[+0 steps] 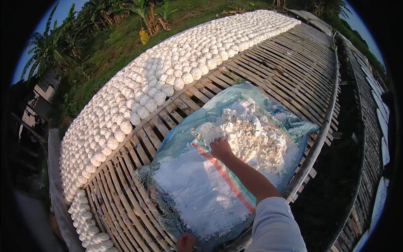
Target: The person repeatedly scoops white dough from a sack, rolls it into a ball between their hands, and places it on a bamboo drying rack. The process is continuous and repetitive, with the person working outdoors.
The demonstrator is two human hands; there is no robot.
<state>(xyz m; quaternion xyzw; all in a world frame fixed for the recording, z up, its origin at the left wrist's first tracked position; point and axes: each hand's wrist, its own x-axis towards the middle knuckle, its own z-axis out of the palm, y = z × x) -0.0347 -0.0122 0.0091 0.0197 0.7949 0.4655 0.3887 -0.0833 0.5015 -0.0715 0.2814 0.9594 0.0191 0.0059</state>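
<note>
A heap of crumbly, moist-looking white mass (pixel 260 143) lies on a woven white sack (pixel 191 180) with red, yellow and green stripes. At the heap's left side is a flatter, shaded white patch (pixel 206 131). My right hand (pixel 221 148) reaches in from the lower right, its fingers curled down into the white stuff by that patch; the fingertips are hidden. Low at the picture's bottom edge, my left hand (pixel 184 242) shows only in part, fingers curled in, near the sack's frayed near edge. Whatever it may hold is hidden.
Under the sack spreads a blue-green sheet (pixel 184 126) on a slatted bamboo platform (pixel 285 71). Rows of white balls (pixel 138 88) cover the platform's left side; more balls (pixel 86 218) line the lower left. A bamboo rail (pixel 315 155) edges the right, with another slatted rack (pixel 365 126) beyond.
</note>
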